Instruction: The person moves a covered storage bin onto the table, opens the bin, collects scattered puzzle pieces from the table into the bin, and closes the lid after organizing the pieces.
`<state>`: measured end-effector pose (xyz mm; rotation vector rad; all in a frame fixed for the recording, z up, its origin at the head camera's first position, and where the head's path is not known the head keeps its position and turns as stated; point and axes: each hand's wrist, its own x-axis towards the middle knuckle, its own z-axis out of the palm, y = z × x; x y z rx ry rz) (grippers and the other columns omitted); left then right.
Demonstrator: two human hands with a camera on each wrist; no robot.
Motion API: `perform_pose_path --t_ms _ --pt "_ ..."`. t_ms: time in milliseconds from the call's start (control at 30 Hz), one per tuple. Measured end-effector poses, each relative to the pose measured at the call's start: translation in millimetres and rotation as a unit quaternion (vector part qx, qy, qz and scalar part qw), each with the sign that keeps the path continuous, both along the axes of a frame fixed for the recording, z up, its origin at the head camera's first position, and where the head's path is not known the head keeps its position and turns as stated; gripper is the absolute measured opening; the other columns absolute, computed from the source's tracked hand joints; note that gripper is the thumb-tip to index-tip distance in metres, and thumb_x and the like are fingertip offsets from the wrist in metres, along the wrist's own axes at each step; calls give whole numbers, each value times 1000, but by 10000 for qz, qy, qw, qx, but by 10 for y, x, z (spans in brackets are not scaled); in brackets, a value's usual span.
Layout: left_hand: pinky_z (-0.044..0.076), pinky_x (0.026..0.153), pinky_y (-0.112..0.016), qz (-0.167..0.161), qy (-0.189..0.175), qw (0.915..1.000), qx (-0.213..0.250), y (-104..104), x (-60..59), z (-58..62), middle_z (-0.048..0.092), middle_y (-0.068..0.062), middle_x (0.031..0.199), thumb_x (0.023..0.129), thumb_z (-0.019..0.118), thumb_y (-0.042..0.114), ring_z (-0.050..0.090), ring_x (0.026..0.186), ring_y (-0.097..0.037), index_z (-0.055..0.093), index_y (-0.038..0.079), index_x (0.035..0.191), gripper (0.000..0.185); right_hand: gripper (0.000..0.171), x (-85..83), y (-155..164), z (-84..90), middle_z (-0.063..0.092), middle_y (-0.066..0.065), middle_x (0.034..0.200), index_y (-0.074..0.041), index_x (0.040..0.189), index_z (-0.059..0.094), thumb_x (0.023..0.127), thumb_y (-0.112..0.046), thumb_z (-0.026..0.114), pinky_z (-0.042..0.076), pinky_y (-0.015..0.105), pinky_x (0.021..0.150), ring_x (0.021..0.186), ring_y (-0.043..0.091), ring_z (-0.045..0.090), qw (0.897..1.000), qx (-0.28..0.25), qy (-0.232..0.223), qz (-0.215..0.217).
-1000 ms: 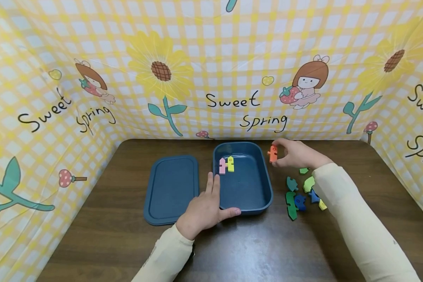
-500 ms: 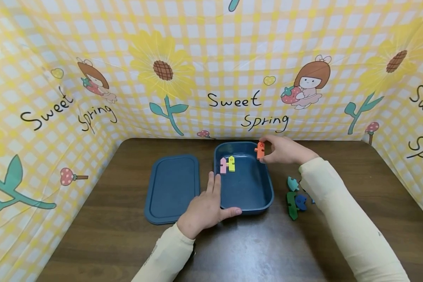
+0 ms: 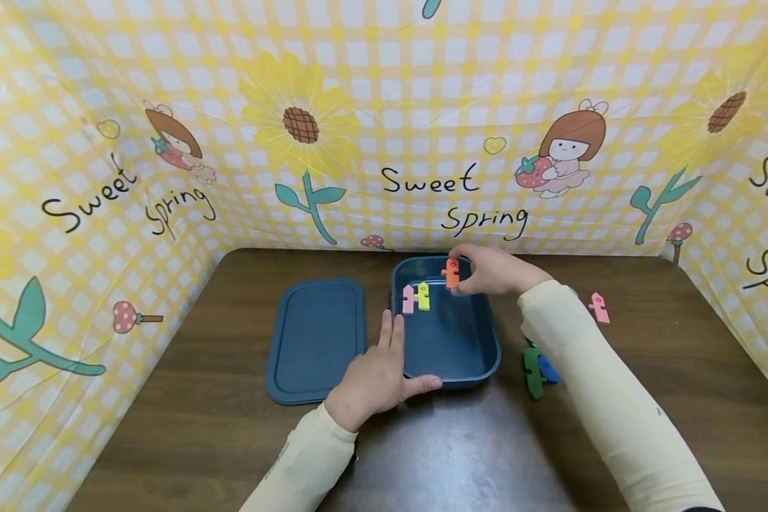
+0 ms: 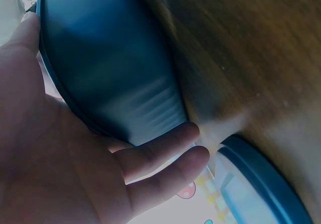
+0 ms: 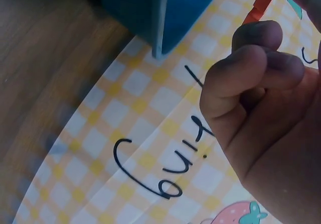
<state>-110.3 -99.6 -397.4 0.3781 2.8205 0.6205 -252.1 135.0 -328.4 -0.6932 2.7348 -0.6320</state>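
Two hands at work on a brown table [image 3: 166, 427]. Blue lid [image 3: 315, 340] flat near the far edge, left of the blue tray [image 3: 451, 341]. Left hand [image 3: 374, 373], fingers spread, braces the tray's near left corner. Right hand [image 3: 494, 270] pinches an orange piece [image 3: 451, 273] over the tray's far edge. Pink piece [image 3: 408, 300] and yellow piece [image 3: 424, 296] stand inside, far left corner.
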Motion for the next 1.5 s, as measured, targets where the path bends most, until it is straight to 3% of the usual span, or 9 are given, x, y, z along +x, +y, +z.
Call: perform_pose_path --t_ms 133,267,433,567,900,1000,1233,1500 --pt "46 48 -32 -25 -8 10000 -28 10 7 13 -2 -17 167 84 61 76 67 89 -34 7 4 162 119 72 -17 -83 -15 61 16 126 -7 146 48 86 -33 79 48 44 85 98 29 56 9999 76 -88 54" --pt "47 52 -31 -80 37 9999 -80 15 16 24 0 -19 167 84 60 77 67 96 -36 7 4 162 119 72 -35 -160 -14 61 14 121 -8 147 47 87 -33 78 47 41 80 93 28 57 9996 115 -251 40" --pt "46 50 -31 -68 62 9999 -43 12 17 38 0 -19 167 84 62 75 67 93 -35 9 3 162 119 73 -77 -263 15 61 13 103 -11 148 45 88 -34 78 48 37 62 69 25 56 9985 61 -541 -82" --pt "48 53 -32 -63 49 9999 -86 11 15 35 0 -18 167 83 60 78 66 100 -36 8 4 162 120 73 -120 -338 8 60 14 100 -12 149 43 89 -34 77 45 33 52 54 22 50 9976 3 -685 -139" --pt "47 51 -31 -107 43 9999 -59 17 14 42 0 -18 167 83 59 78 67 97 -36 9 3 162 120 67 -209 -493 -133 59 16 114 -11 146 46 91 -33 75 51 35 54 56 23 51 9959 205 -853 -239" --pt "47 52 -31 -99 45 9999 -77 16 14 34 0 -18 167 82 59 80 67 98 -36 9 4 162 121 67 -222 -503 -187 60 15 106 -11 148 45 92 -32 75 50 33 55 55 21 50 9934 271 -1040 -392" --pt "46 50 -30 -69 59 9999 -76 -6 10 12 -1 -17 167 82 58 80 67 97 -35 9 5 162 121 68 -237 -538 -276 53 6 69 -11 149 42 91 -22 76 49 31 53 50 17 46 9853 52 -1547 -719" --pt "45 49 -30 -45 71 9999 -60 -31 22 21 -1 -17 167 82 59 79 67 91 -32 9 5 163 120 55 -228 -568 -321 52 6 65 -9 139 49 90 -10 73 50 32 50 50 17 48 9775 159 -1836 -1027"
